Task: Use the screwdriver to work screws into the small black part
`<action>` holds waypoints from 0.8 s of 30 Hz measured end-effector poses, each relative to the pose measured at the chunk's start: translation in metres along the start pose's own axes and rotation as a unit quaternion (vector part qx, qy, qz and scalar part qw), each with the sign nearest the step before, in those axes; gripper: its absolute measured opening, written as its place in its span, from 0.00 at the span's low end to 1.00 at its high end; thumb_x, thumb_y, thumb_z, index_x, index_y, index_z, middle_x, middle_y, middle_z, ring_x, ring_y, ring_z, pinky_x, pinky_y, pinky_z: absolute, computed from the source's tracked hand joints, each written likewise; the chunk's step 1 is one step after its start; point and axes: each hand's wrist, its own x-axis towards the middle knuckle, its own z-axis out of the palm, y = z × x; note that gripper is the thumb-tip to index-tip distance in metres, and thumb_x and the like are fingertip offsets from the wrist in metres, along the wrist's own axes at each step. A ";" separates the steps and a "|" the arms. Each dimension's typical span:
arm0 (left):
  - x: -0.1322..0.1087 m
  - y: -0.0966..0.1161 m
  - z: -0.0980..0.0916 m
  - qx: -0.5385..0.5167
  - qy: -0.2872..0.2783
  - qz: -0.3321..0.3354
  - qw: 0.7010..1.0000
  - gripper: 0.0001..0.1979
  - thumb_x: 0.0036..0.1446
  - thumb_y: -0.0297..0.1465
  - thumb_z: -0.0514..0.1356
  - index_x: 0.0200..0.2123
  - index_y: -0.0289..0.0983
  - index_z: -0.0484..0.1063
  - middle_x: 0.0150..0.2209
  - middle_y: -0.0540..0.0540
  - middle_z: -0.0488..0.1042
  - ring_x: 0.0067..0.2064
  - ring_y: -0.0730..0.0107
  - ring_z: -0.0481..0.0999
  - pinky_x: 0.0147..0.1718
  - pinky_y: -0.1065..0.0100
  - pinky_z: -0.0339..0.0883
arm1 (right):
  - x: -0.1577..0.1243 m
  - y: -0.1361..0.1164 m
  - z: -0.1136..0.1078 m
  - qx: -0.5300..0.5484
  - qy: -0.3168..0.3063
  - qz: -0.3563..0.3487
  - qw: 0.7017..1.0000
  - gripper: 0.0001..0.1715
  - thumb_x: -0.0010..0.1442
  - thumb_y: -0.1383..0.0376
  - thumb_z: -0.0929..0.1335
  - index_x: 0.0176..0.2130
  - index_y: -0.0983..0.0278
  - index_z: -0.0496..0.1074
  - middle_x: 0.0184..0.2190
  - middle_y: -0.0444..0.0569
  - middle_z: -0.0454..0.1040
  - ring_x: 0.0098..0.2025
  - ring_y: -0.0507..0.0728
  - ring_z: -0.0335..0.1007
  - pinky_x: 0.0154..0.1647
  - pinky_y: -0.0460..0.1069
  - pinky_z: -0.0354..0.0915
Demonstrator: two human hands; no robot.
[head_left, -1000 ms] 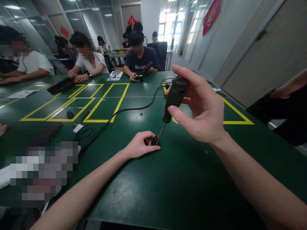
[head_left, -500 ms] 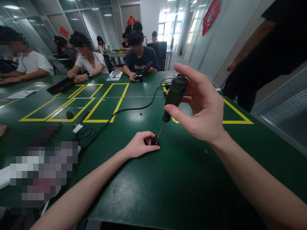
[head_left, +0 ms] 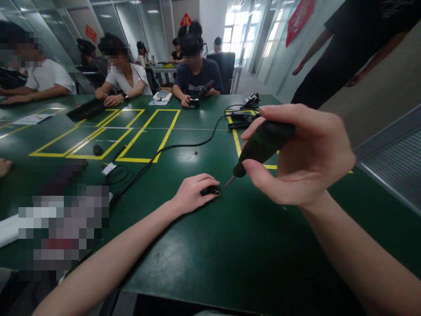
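Observation:
My left hand (head_left: 196, 192) rests on the green table, its fingers closed around a small black part (head_left: 210, 191) with a round metal end facing right. The rest of that part is hidden under the fingers, so its kind is unclear. My right hand (head_left: 302, 153) grips the dark handle of a screwdriver (head_left: 263, 142) between thumb and fingers. Its thin shaft slants down and left, with the tip just right of the small part and apparently apart from it.
A black cable (head_left: 184, 145) runs across the green table (head_left: 177, 263) to dark adapters (head_left: 241, 117). Yellow tape outlines (head_left: 138, 160) mark the surface. Small dark pieces (head_left: 98, 150) lie at left. Co-workers sit across; a person (head_left: 348, 48) stands at right.
My right hand has drawn the screwdriver up and right, away from the small part, and tilted it flatter. The small part has tipped from near upright to lying in my left fingers.

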 end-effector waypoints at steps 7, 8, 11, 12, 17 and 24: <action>0.001 -0.005 0.002 0.039 0.013 0.027 0.999 0.10 0.66 0.29 0.67 0.50 0.37 0.81 0.48 0.41 0.83 0.47 0.61 0.85 0.47 0.62 0.81 | -0.001 0.008 -0.001 -0.047 0.019 -0.089 0.995 0.44 0.48 0.67 0.82 0.61 0.42 0.79 0.47 0.40 0.87 0.38 0.62 0.86 0.33 0.56 0.85; 0.001 -0.004 0.001 0.034 0.008 0.022 0.999 0.10 0.66 0.29 0.67 0.50 0.38 0.81 0.49 0.41 0.83 0.46 0.61 0.85 0.47 0.62 0.81 | 0.000 0.010 -0.002 -0.044 0.026 -0.095 0.994 0.42 0.48 0.67 0.82 0.60 0.44 0.80 0.46 0.41 0.87 0.38 0.62 0.86 0.30 0.55 0.83; 0.001 -0.003 0.000 0.014 0.001 -0.001 1.000 0.10 0.66 0.28 0.67 0.50 0.38 0.80 0.49 0.42 0.83 0.44 0.64 0.85 0.45 0.65 0.81 | -0.001 0.015 -0.008 -0.053 0.027 -0.125 0.990 0.41 0.47 0.66 0.82 0.59 0.48 0.80 0.41 0.42 0.86 0.35 0.61 0.84 0.25 0.52 0.78; 0.001 -0.003 -0.001 0.008 0.001 -0.009 1.000 0.10 0.65 0.28 0.67 0.50 0.38 0.80 0.49 0.42 0.83 0.43 0.65 0.85 0.44 0.65 0.81 | -0.004 0.016 -0.012 -0.060 0.021 -0.133 0.989 0.41 0.47 0.66 0.82 0.59 0.50 0.80 0.39 0.42 0.85 0.33 0.60 0.83 0.24 0.52 0.77; 0.004 -0.001 -0.003 -0.016 -0.017 -0.037 0.999 0.11 0.64 0.27 0.68 0.49 0.38 0.80 0.51 0.42 0.83 0.45 0.64 0.84 0.46 0.64 0.81 | -0.025 0.013 -0.032 -0.096 0.137 0.053 0.984 0.25 0.44 0.69 0.82 0.41 0.55 0.77 0.32 0.42 0.76 0.30 0.55 0.73 0.34 0.54 0.72; 0.005 -0.001 -0.003 -0.021 -0.012 -0.054 0.998 0.11 0.63 0.29 0.69 0.49 0.39 0.81 0.51 0.42 0.83 0.47 0.62 0.84 0.49 0.60 0.80 | -0.042 0.016 -0.050 0.071 0.333 0.284 0.897 0.11 0.39 0.66 0.69 0.21 0.57 0.60 0.10 0.31 0.49 0.10 0.47 0.41 0.08 0.43 0.42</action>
